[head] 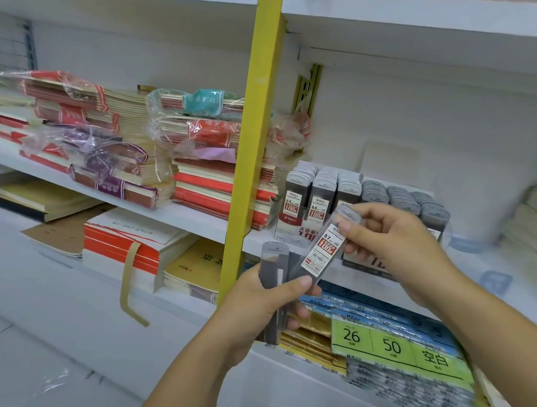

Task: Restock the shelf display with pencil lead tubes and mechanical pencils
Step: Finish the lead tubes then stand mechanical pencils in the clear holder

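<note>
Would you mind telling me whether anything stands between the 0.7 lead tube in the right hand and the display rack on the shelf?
Nothing visible does. The right hand holds the 0.7 lead tube just in front of the display rack, with only open air between them. The left hand holds spare tubes lower down.

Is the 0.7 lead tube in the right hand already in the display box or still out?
Out. The right hand holds the 0.7 lead tube tilted, in front of the display box.
</note>
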